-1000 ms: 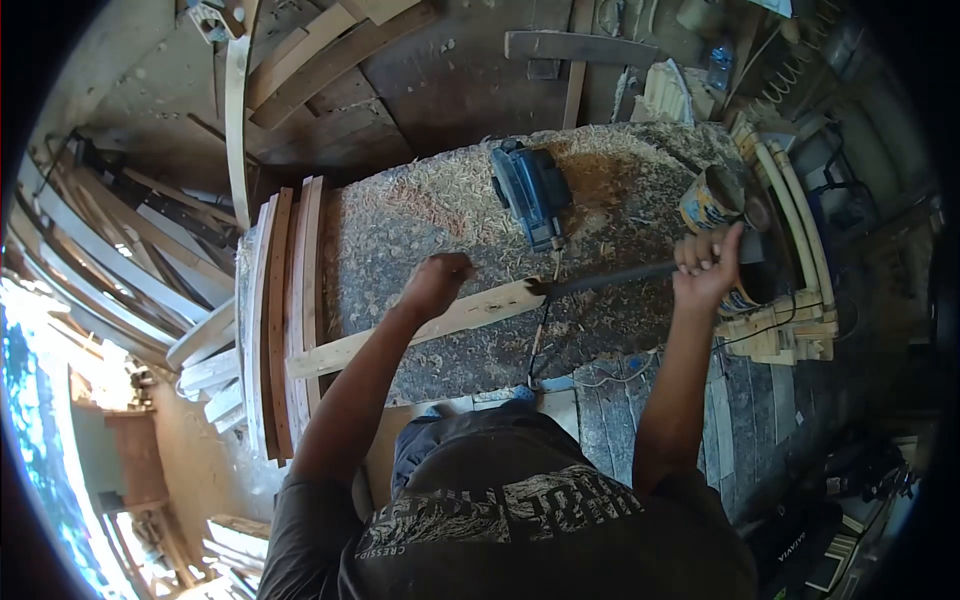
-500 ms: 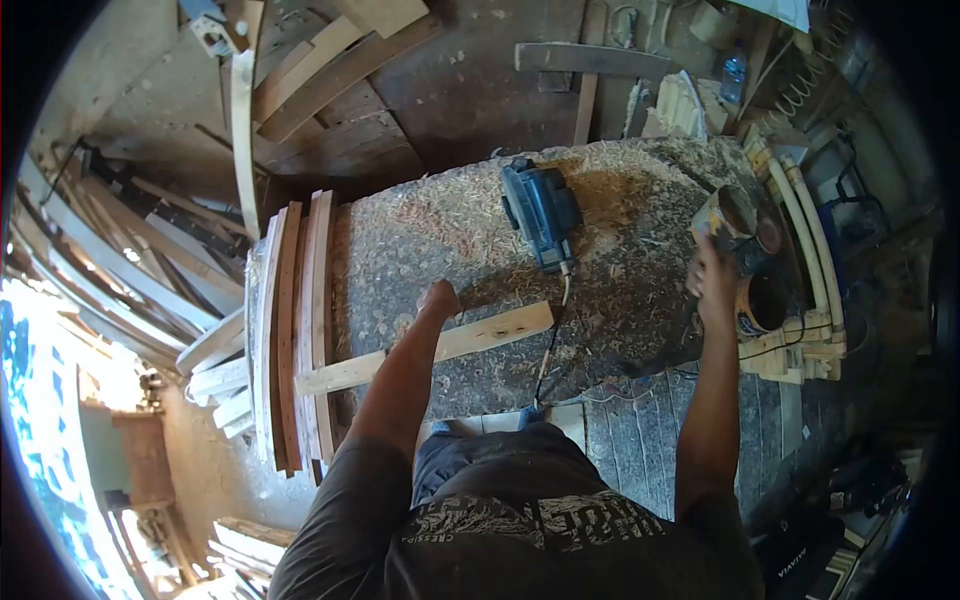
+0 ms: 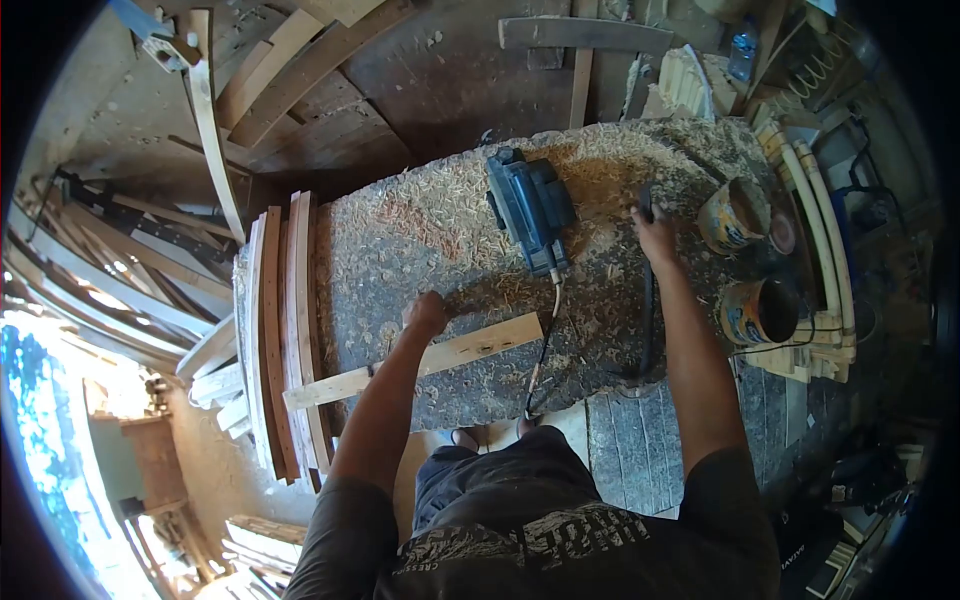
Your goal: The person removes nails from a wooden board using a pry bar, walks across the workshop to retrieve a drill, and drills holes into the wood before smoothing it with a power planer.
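Note:
My left hand point(image 3: 425, 314) is closed over the bench, just beyond a pale wooden board point(image 3: 460, 350); its fingers hide whatever may be inside. My right hand point(image 3: 657, 238) is closed around a dark, narrow object point(image 3: 645, 202), whose kind I cannot make out. A black strip like a cable point(image 3: 648, 320) runs down the bench beside the right forearm. Between the hands, a blue electric planer point(image 3: 530, 210) rests on the shavings, its cord point(image 3: 548, 335) trailing to the near edge. The board lies slanted, its left end across stacked wooden strips.
Shavings cover much of the dark workbench point(image 3: 400, 235). Two paint-smeared cans point(image 3: 722, 225) stand at its right, by bundled pale strips point(image 3: 822, 230). Long wooden strips point(image 3: 296, 330) lie along the left end. More timber leans against the left wall; a bottle point(image 3: 742, 55) stands at the back.
My right hand has moved left and away from me, from beside the cans toward the planer, with the dark object. My left hand stays near the board. The head view has shifted slightly.

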The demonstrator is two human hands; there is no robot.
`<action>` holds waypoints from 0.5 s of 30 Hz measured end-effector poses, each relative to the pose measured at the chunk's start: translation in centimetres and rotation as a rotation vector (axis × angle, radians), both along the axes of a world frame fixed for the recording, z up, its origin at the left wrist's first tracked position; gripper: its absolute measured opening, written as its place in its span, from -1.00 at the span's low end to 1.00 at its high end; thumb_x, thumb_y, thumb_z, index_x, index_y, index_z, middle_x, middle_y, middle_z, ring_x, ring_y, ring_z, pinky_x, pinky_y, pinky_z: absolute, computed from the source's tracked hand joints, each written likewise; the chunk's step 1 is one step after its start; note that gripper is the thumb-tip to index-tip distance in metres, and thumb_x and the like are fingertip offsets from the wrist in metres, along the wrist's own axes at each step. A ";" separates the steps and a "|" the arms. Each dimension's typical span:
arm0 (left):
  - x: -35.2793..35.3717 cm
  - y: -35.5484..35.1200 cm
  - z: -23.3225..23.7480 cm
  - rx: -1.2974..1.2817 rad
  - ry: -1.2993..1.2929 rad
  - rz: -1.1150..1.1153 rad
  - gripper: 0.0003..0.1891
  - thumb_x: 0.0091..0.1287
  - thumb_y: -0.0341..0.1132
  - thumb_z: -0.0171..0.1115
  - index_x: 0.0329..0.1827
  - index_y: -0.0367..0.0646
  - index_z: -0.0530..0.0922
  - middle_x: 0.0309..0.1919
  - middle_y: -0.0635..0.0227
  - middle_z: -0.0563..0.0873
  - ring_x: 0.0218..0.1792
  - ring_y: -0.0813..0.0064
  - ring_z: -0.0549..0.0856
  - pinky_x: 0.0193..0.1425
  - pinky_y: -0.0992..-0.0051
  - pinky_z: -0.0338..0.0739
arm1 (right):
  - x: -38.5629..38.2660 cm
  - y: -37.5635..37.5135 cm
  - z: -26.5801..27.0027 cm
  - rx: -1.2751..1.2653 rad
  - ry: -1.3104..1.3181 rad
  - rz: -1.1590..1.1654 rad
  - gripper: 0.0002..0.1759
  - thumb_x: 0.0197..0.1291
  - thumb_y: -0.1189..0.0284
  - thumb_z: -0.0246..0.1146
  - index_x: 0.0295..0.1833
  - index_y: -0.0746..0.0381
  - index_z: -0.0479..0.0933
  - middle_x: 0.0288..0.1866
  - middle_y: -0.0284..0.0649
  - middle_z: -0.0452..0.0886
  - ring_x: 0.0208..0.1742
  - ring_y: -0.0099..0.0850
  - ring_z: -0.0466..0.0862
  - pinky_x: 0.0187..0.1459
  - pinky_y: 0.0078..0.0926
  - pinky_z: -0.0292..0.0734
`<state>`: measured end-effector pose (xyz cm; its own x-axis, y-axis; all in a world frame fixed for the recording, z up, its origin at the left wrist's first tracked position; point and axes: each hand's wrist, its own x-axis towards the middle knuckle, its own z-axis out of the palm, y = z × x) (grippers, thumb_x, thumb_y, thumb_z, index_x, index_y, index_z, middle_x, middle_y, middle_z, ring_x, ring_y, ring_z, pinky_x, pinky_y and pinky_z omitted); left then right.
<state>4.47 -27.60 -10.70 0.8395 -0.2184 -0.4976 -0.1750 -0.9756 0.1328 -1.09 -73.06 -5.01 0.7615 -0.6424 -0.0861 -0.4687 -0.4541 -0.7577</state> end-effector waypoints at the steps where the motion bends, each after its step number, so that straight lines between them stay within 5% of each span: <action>1: -0.1 0.5 0.3 -0.054 -0.053 -0.018 -0.70 0.11 -0.16 0.43 -0.18 -0.13 0.72 -0.13 0.02 0.75 0.00 0.02 0.72 0.02 0.16 0.63 | -0.2 0.5 -0.4 -0.208 0.005 0.013 -0.59 0.32 0.15 0.23 0.00 0.31 0.52 -0.40 -0.09 0.66 -0.33 -0.12 0.67 -0.22 -0.15 0.53; 2: -0.1 0.9 0.7 -0.047 -0.048 -0.004 -0.70 0.11 -0.16 0.43 -0.18 -0.13 0.72 -0.13 0.02 0.75 0.00 0.02 0.72 0.02 0.16 0.63 | -0.7 1.3 -0.9 -0.201 0.009 0.027 -0.59 0.32 0.15 0.23 0.00 0.31 0.52 -0.40 -0.09 0.66 -0.33 -0.12 0.67 -0.22 -0.15 0.53; 4: 0.5 1.5 2.1 -0.120 -0.021 0.002 -0.71 0.13 -0.18 0.40 -0.23 -0.23 0.70 -0.23 -0.03 0.75 -0.15 0.03 0.76 -0.08 0.19 0.65 | -2.4 3.6 -1.6 -0.408 -0.485 0.036 -0.65 0.28 0.23 0.27 0.00 0.28 0.55 -0.27 -0.05 0.69 -0.23 -0.08 0.69 -0.17 -0.16 0.55; 8: 1.0 4.7 2.0 -0.489 0.144 0.287 -0.71 0.13 -0.23 0.40 -0.29 -0.33 0.65 -0.34 -0.02 0.76 -0.34 0.20 0.78 -0.20 0.31 0.67 | -8.2 12.2 0.7 0.102 0.180 0.382 -0.77 0.17 0.35 0.35 -0.14 0.25 0.60 -0.10 0.03 0.64 -0.04 -0.02 0.64 -0.03 -0.15 0.52; 10: 0.8 5.7 3.8 -0.846 0.179 0.526 -0.77 0.20 -0.31 0.36 -0.29 -0.35 0.60 -0.40 0.06 0.76 -0.44 0.40 0.75 -0.31 0.43 0.66 | -10.4 14.2 -2.2 -0.188 0.010 0.514 -0.79 0.16 0.39 0.34 -0.16 0.28 0.59 -0.24 0.00 0.64 -0.14 -0.03 0.65 -0.09 -0.18 0.53; 15: -2.2 7.3 12.1 -1.161 0.090 0.732 -0.84 0.32 -0.39 0.24 -0.13 -0.30 0.54 -0.27 0.18 0.72 -0.29 0.49 0.69 -0.14 0.51 0.63 | -11.4 15.7 -4.1 -0.192 0.091 0.445 -0.83 0.20 0.44 0.26 -0.15 0.30 0.59 -0.21 0.05 0.62 -0.12 0.06 0.62 -0.08 -0.07 0.50</action>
